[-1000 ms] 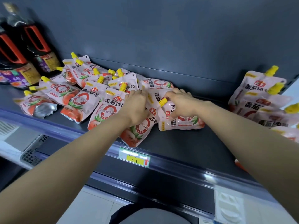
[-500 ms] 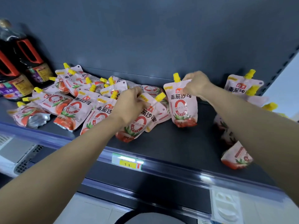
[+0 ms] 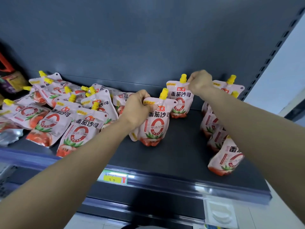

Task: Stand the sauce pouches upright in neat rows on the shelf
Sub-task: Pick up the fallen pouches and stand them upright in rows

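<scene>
Two upright pink pouches (image 3: 155,123), others (image 3: 54,113) toppled

shelf (image 3: 173,156) | fallen pouches (image 3: 79,128) left | upright row (image 3: 221,146) right

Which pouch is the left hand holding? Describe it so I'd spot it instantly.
On the dark shelf, find the bare stretch between the toppled heap on the left and the row on the right. Of the two standing there, it is the front pouch, its top corner gripped by the left hand.
</scene>
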Demonstrator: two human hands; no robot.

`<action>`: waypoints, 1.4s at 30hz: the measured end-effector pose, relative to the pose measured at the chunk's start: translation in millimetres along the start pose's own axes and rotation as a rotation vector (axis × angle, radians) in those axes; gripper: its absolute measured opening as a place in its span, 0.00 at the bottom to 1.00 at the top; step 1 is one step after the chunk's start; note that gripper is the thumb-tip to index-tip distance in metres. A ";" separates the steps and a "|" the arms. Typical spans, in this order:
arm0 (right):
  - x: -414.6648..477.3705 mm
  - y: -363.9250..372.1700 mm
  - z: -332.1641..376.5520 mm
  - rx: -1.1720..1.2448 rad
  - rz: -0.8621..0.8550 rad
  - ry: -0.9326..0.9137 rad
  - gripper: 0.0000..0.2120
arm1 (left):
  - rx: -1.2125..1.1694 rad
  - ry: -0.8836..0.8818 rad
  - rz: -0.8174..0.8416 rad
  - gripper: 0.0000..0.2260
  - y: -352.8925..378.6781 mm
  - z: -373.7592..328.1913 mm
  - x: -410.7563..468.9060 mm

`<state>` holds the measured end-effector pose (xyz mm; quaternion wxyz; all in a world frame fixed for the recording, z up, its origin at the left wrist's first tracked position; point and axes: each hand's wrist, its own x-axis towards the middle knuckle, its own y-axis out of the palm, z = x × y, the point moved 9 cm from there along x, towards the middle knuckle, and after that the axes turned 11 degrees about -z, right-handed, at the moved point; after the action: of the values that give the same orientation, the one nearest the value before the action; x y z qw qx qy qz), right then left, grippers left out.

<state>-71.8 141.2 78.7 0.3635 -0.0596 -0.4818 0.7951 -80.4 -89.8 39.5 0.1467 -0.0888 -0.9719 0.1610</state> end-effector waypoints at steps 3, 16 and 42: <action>5.1 2.9 1.7 -0.045 0.028 -0.022 0.13 | 0.033 0.009 0.043 0.13 3.3 -0.4 5.2; 12.3 7.3 12.2 -0.094 -0.045 -0.093 0.13 | 0.216 0.067 0.064 0.09 5.5 -7.0 16.2; -28.0 -43.9 62.3 -0.140 -0.067 -0.418 0.14 | 0.060 0.090 0.191 0.05 42.4 -22.3 9.1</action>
<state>-56.2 90.3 140.0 0.2770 0.0975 -0.6024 0.7422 -76.6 -41.9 47.6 0.1769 -0.1839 -0.9461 0.1992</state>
